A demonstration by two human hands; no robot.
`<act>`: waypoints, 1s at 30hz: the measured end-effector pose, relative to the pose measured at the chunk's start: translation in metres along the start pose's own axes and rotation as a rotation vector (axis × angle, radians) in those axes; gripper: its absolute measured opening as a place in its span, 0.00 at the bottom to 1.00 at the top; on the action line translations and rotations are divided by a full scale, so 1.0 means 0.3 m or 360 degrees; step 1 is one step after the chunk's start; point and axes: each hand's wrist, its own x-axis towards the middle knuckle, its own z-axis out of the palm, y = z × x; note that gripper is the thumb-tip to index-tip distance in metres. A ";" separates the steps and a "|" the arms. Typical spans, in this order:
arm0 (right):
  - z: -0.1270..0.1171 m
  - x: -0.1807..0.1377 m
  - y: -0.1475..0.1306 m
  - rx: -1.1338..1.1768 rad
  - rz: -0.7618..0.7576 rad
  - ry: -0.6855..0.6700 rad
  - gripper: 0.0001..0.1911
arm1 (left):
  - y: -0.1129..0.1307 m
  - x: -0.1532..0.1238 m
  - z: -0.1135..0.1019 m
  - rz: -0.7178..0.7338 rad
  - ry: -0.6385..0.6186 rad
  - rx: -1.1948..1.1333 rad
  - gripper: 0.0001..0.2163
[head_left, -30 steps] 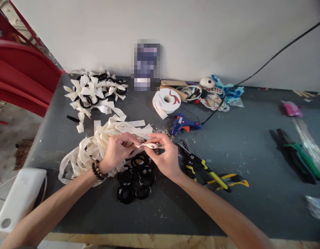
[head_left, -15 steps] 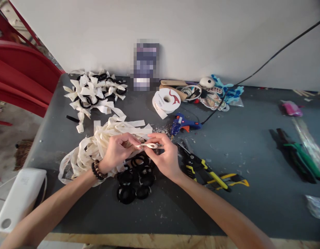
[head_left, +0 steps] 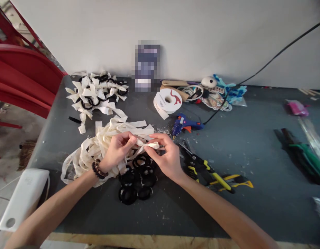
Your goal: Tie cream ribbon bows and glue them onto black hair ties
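Between my hands is a cream ribbon bow [head_left: 152, 145], with a loop showing at its right. My left hand [head_left: 119, 148] pinches its left part, and my right hand [head_left: 166, 150] grips the loop side between thumb and fingers. Under and beside my left hand spreads a heap of cream ribbon lengths [head_left: 83, 152]. Several black hair ties [head_left: 128, 194] lie on the table just below my hands. A blue glue gun [head_left: 184, 123] with a small red light rests beyond my right hand, close to a ribbon spool [head_left: 168, 100].
Finished-looking bows on black hair ties [head_left: 97, 91] are piled at the back left. Yellow-and-black pliers [head_left: 217, 176] lie right of my right forearm, green-handled pliers [head_left: 305, 159] farther right. A white power bank [head_left: 23, 200] sits at the left edge. A black cord [head_left: 274, 57] crosses the back right.
The ribbon between my hands has turned and now shows a fuller loop and a tail. My left fingers have shifted slightly on it. The whole view has drifted a little.
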 end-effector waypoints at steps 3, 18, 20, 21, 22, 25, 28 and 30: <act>-0.002 0.002 -0.005 0.0008 0.0010 -0.0022 0.18 | -0.002 0.001 -0.003 -0.0003 -0.0065 -0.0116 0.27; 0.001 0.011 0.010 0.0241 0.0134 0.0165 0.11 | 0.015 0.004 0.015 -0.0061 -0.0189 -0.0023 0.19; 0.003 0.014 0.012 0.0303 0.0145 0.0189 0.12 | 0.017 0.004 0.015 -0.0044 -0.0186 0.0003 0.21; 0.004 0.016 0.013 0.0324 0.0146 0.0190 0.11 | 0.020 0.003 0.014 -0.0039 -0.0182 0.0024 0.21; 0.005 0.017 0.014 0.0334 0.0146 0.0187 0.11 | 0.023 0.002 0.014 -0.0036 -0.0177 0.0043 0.21; 0.005 0.016 0.017 0.0293 0.0140 0.0148 0.12 | 0.029 0.000 0.009 -0.0048 -0.0188 0.0081 0.21; 0.005 0.010 0.017 0.0221 0.0139 0.0076 0.13 | 0.029 0.001 0.005 -0.0071 -0.0226 0.0097 0.21; 0.005 0.007 0.015 0.0202 0.0140 0.0055 0.15 | 0.027 0.002 0.005 -0.0060 -0.0220 0.0060 0.23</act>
